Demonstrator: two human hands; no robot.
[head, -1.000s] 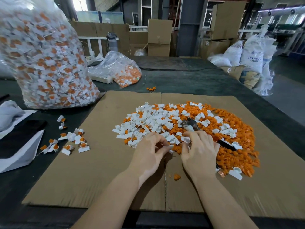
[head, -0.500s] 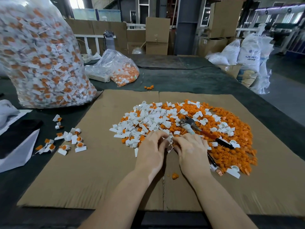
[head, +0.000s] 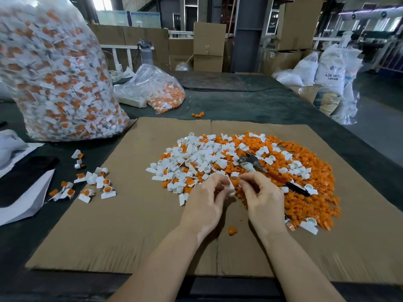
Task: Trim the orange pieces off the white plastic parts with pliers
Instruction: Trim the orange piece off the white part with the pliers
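We had bare brown cardboard sheet [head: 91,225] left of our hands, mixed white-and-orange plastic pile [head: 250,162] right ahead, left hand [head: 206,198] and right hand [head: 260,196] both pinching one small white plastic part [head: 231,187], red-handled metal pliers [head: 268,171] lying on the pile

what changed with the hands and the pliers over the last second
Both hands drew together at the near edge of the pile. The left hand and right hand now pinch one white part between them, lifted just off the pile. The pliers stayed lying on the orange pieces, untouched. The small group of untrimmed parts at left stayed put.
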